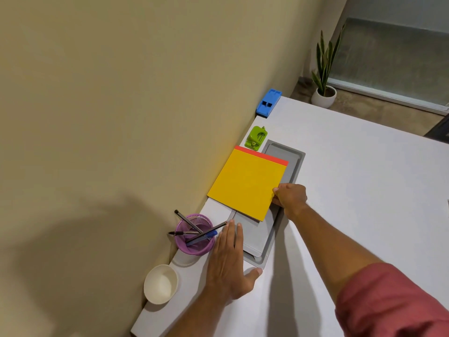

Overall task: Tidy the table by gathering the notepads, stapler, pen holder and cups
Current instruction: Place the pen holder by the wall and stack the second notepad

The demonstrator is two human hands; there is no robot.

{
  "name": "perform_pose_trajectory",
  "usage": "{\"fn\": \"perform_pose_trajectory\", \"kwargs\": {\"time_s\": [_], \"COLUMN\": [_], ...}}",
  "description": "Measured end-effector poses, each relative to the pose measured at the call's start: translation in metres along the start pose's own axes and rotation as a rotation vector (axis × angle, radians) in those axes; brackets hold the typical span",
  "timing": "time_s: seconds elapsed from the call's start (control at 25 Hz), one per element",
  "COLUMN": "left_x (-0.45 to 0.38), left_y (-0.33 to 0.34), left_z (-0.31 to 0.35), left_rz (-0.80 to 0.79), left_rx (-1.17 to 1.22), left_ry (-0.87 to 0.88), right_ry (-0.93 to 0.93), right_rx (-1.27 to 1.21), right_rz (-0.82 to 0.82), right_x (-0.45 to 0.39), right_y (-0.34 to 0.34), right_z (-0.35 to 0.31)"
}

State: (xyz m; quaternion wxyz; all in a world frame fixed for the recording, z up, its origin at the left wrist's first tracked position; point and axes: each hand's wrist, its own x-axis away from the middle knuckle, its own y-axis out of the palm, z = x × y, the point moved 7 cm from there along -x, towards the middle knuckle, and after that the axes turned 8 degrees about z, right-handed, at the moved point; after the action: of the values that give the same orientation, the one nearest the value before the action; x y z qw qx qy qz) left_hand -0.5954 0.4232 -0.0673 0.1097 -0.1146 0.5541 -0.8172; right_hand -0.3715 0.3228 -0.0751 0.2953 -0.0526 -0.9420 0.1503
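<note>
1. While my right hand pinched the square yellow notepad with the red edge over the grey recessed tray, my left hand lay flat, fingers straight.
2. Step judged: stacking notepads; next, release squarely.

— Where's the square yellow notepad with the red strip?
— Flat by the wall, overlapping a grey recessed panel.
— And beyond it?
— A lime-green plastic stapler.
— Nearer than the notepad?
— A purple mesh pen holder with pens, then a white paper cup, upright.
</note>
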Motion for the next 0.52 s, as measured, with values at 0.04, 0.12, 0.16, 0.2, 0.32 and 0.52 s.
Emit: {"fn": "perform_pose_trajectory", "kwargs": {"time_s": [0.04,0.12,0.16,0.2,0.32,0.52], "left_x": [0.0,-0.001,-0.002,-0.003,-0.004,-0.01], "left_y": [0.0,-0.001,-0.001,-0.001,-0.001,-0.002], "left_z": [0.0,-0.001,-0.001,-0.002,-0.003,-0.002], "left_rz": [0.003,0.009,0.009,0.011,0.016,0.02], "left_rx": [0.009,0.019,0.019,0.021,0.018,-0.021], "left_ry": [0.0,0.004,0.007,0.009,0.015,0.032], "right_ry": [-0.001,-0.01,-0.014,-0.022,-0.083,-0.206], "right_rx": [0.009,0.04,0.059,0.081,0.184,0.276], "right_rz": [-0.005,-0.009,-0.008,-0.006,0.006,-0.013], "right_x": [-0.001,-0.002,-0.003,-0.004,-0.002,0.008], "right_y": [0.003,0.007,0.008,0.008,0.009,0.006], "right_z": [0.0,0.0,0.001,0.001,-0.002,-0.01]}}
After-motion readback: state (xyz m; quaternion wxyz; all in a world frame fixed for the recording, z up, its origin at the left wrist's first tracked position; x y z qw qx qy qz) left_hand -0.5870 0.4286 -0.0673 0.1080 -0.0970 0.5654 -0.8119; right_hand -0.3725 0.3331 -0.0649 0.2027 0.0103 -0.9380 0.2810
